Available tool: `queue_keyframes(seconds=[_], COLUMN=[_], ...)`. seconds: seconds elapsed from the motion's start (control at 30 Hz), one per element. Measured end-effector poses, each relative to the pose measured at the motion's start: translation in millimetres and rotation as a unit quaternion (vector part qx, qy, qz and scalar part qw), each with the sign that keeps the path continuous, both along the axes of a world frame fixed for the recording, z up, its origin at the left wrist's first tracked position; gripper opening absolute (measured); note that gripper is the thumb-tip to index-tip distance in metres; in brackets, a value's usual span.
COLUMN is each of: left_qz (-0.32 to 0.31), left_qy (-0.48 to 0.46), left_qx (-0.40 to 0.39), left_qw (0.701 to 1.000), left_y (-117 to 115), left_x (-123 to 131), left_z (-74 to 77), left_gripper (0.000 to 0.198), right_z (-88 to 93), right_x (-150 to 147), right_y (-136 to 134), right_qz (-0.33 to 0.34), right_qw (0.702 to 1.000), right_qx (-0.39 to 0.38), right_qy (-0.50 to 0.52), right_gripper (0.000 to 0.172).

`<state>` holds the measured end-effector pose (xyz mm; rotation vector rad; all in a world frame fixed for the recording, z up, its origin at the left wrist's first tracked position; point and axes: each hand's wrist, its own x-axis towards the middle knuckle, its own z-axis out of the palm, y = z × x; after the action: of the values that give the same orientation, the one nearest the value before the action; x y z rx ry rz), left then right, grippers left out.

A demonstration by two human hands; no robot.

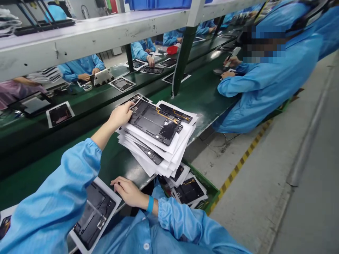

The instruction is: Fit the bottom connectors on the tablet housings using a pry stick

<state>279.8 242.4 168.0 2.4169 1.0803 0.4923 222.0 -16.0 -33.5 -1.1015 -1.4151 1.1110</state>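
Observation:
My left hand [122, 115] is closed on the left end of a dark tablet back housing [149, 121], which has orange flex cables along one side. The housing lies on top of a tall, uneven stack of similar housings interleaved with white sheets [169, 155]. My right hand [130, 192], with a blue wristband, is at the front edge of the green bench [111, 162]. Its fingers are curled, and a small dark bit shows at the fingertips, too small to name. Another tablet housing [95, 211] on a white sheet lies beneath my left forearm.
A green crate [212, 194] with more housings and sheets stands on the floor below the stack. A green post [182, 60] and a white overhead shelf [106, 35] cross the bench. A co-worker in blue [270, 84] sits at the right; others work across the line.

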Motion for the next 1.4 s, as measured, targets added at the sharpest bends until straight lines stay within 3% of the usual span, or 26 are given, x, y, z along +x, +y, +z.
queue_keyframes(seconds=[0.1, 0.17, 0.23, 0.3, 0.37, 0.47, 0.53, 0.6, 0.67, 0.77, 0.97, 1.2, 1.4], left_qz=[-0.021, -0.028, -0.026, -0.027, -0.013, 0.082, 0.142, 0.177, 0.195, 0.193, 0.138, 0.066, 0.06], left_qy=[0.046, 0.062, 0.054, 0.017, -0.034, -0.056, -0.026, -0.002, -0.009, -0.035, -0.008, 0.046, 0.056], left_qx=[0.048, 0.054, 0.063, 0.104, 0.152, 0.167, 0.147, 0.123, 0.116, 0.141, 0.205, 0.258, 0.275], left_qw=[0.998, 0.996, 0.996, 0.994, 0.988, 0.981, 0.979, 0.977, 0.974, 0.97, 0.969, 0.963, 0.958], left_y=[-10, -26, -50, -82, -120, -186, -232, -271, -301, -326, -334, -326, -320], left_x=[-3, -19, -56, -112, -177, -266, -306, -328, -333, -326, -307, -305, -308], left_z=[4.0, 4.0, -0.5, -11.9, -32.2, -79.9, -117.7, -152.2, -177.1, -194.0, -198.1, -201.5, -202.2], left_gripper=[0.049, 0.052, 0.057, 0.057, 0.05, 0.038, 0.034, 0.028, 0.025, 0.022, 0.023, 0.027, 0.025], right_z=[5.2, 8.7, 11.0, 10.3, 5.1, -5.2, -6.0, -0.9, 6.4, 14.0, 11.6, 16.2, 18.5], right_x=[2, 4, 8, 13, 17, 17, 14, 11, 8, 5, 1, -4, -2], right_y=[5, 7, 7, 5, 6, 16, 21, 19, 13, 4, 10, 33, 40], right_qz=[-0.003, -0.004, 0.004, 0.024, 0.046, 0.024, 0.007, -0.012, -0.022, 0.01, 0.102, 0.156, 0.211], right_qw=[1.0, 1.0, 0.999, 0.996, 0.99, 0.985, 0.989, 0.996, 0.999, 0.999, 0.989, 0.973, 0.956], right_qx=[0.004, -0.008, -0.037, -0.077, -0.118, -0.121, -0.101, -0.066, -0.024, 0.004, 0.013, 0.029, 0.032], right_qy=[0.0, 0.007, 0.021, 0.042, 0.065, 0.119, 0.106, 0.067, 0.025, -0.034, -0.103, -0.167, -0.202], right_gripper=[0.041, 0.049, 0.059, 0.069, 0.071, 0.065, 0.067, 0.07, 0.069, 0.059, 0.046, 0.051, 0.053])
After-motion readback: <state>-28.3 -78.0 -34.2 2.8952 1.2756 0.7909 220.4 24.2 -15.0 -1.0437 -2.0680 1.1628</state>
